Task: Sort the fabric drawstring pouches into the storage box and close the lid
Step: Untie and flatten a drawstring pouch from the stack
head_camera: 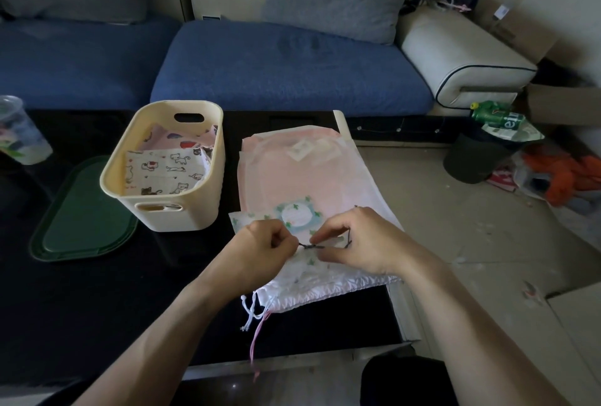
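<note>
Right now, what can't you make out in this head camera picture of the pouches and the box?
- Dark cord: both the left hand and right hand pinch it; their fingers hide whether it is knotted.
- Pouch stack: layers overlap, so the count is unclear.
- Storage box: its walls hide how many pouches lie under the cat-print pouch.
- Plastic cup: cut by the left edge, contents blurred.

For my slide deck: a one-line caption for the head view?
Both hands pinch a dark cord over stacked pouches, beside an open box.
</note>
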A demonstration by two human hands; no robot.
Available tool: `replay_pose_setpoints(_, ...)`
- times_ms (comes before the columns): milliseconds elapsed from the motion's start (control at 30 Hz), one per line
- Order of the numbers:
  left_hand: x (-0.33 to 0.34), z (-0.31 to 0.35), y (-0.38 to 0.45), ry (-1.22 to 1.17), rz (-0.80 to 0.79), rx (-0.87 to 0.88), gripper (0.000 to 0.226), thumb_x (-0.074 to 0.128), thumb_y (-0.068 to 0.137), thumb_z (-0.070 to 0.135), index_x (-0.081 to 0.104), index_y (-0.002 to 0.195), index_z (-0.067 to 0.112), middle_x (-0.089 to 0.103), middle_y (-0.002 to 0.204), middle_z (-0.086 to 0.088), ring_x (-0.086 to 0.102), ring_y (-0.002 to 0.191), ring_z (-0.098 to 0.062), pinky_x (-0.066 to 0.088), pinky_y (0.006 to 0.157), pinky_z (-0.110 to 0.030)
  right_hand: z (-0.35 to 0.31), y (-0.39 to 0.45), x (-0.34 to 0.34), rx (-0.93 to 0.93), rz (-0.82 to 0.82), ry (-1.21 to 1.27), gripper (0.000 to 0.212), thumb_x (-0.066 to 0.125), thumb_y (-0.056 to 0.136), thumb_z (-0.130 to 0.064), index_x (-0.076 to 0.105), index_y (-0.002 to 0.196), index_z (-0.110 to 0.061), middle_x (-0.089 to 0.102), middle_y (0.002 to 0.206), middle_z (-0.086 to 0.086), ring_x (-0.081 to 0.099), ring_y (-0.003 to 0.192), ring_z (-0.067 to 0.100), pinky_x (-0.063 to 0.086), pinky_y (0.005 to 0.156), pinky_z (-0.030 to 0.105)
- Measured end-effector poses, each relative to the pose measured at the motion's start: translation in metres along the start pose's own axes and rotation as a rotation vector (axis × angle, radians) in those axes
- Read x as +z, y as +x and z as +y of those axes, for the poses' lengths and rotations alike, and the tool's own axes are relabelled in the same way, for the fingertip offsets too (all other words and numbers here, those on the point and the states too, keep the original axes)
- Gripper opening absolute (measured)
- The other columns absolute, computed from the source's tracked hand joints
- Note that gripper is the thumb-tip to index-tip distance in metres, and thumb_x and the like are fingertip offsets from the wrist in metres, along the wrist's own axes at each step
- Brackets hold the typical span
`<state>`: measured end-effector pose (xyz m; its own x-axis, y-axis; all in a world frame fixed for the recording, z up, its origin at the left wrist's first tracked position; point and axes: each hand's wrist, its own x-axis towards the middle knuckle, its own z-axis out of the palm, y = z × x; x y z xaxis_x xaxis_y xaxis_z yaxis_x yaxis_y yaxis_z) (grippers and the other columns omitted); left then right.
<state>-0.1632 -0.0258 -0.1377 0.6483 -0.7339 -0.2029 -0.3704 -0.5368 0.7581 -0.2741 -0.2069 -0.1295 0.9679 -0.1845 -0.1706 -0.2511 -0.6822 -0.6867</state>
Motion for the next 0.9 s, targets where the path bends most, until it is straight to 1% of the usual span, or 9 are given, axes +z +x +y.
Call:
replay_pose_setpoints(167,-0.002,0.003,0.005,-0.312,-0.06,-0.17,0.036,0.054,0.099,0.028,0.054,0.067,0.01,0.05,0.055,0.003,0.041,0.051,-0.015,0.035,0.054,-0.028,-0.003,0.001,0.002,0.027,0.017,0.057,0.012,0.078,0.087,-0.021,0.081,0.099,-0.024,0.076,0.094,-0.015,0.066,0.088,-0.01,0.044,0.073,0.004)
replay_pose_setpoints(267,-0.003,0.004,0.006,-0.64,-0.082,-0.264,0.029,0.053,0.099,0.025,0.058,0.081,0.002,0.059,0.071,-0.007,0.043,0.049,-0.017,0.032,0.048,-0.028,-0.005,0.001,0.008,0.016,-0.039,-0.017,0.012,0.072,0.092,-0.021,0.079,0.102,-0.024,0.076,0.098,-0.012,0.067,0.089,-0.007,0.046,0.073,0.004)
replay_pose_setpoints(367,-0.001,0.004,0.009,-0.817,-0.066,-0.329,0.028,0.053,0.096,0.022,0.053,0.072,0.008,0.069,0.084,-0.011,0.042,0.047,-0.016,0.029,0.045,-0.025,-0.008,0.001,0.014,0.044,-0.05,-0.038,0.012,0.069,0.092,-0.024,0.077,0.101,-0.026,0.075,0.095,-0.01,0.069,0.087,-0.002,0.054,0.079,0.018)
replay_pose_setpoints(467,0.0,0.006,0.01,-0.828,-0.059,-0.257,0.034,0.056,0.094,0.02,0.046,0.063,0.012,0.072,0.084,-0.015,0.043,0.048,-0.019,0.031,0.052,-0.029,-0.01,0.002,0.019,0.056,-0.065,-0.061,0.017,0.066,0.089,-0.022,0.077,0.101,-0.026,0.075,0.092,-0.009,0.07,0.087,0.002,0.057,0.083,0.029)
replay_pose_setpoints(600,-0.001,0.011,0.008,-0.765,-0.111,-0.133,0.038,0.052,0.099,0.021,0.044,0.063,0.011,0.059,0.063,-0.009,0.038,0.046,-0.019,0.028,0.051,-0.03,-0.013,0.003,0.022,0.071,-0.108,-0.093,0.021,0.062,0.088,-0.019,0.076,0.103,-0.025,0.075,0.092,-0.006,0.069,0.086,0.007,0.057,0.083,0.03)
replay_pose_setpoints(700,0.004,0.006,0.01,-0.667,-0.186,-0.174,0.03,0.04,0.105,0.019,0.052,0.079,0.009,0.049,0.067,-0.004,0.033,0.046,-0.012,0.024,0.048,-0.024,-0.013,0.002,0.021,0.095,-0.099,-0.078,0.016,0.063,0.089,-0.02,0.074,0.097,-0.026,0.072,0.088,-0.008,0.067,0.081,0.007,0.055,0.076,0.024)
replay_pose_setpoints(767,0.008,0.003,0.011,-0.621,-0.226,-0.175,0.025,0.037,0.106,0.014,0.055,0.091,0.006,0.05,0.069,-0.003,0.033,0.045,-0.01,0.026,0.046,-0.021,-0.009,0.003,0.019,0.123,-0.092,-0.057,0.008,0.064,0.087,-0.024,0.071,0.089,-0.027,0.071,0.091,-0.009,0.067,0.085,0.008,0.056,0.081,0.027)
replay_pose_setpoints(833,0.01,0.002,0.011,-0.584,-0.256,-0.161,0.02,0.041,0.105,0.008,0.059,0.1,0.003,0.055,0.068,-0.002,0.036,0.045,-0.011,0.028,0.046,-0.021,-0.005,0.003,0.017,0.152,-0.091,-0.062,0.004,0.066,0.084,-0.028,0.07,0.083,-0.027,0.071,0.093,-0.01,0.068,0.088,0.009,0.057,0.086,0.034)
replay_pose_setpoints(900,0.01,0.002,0.01,-0.539,-0.271,-0.15,0.016,0.049,0.102,0.008,0.064,0.101,0.004,0.061,0.069,-0.003,0.039,0.045,-0.012,0.031,0.046,-0.021,-0.005,0.001,0.014,0.177,-0.127,-0.06,0.008,0.067,0.083,-0.028,0.072,0.082,-0.022,0.072,0.087,-0.01,0.068,0.085,0.009,0.057,0.083,0.033)
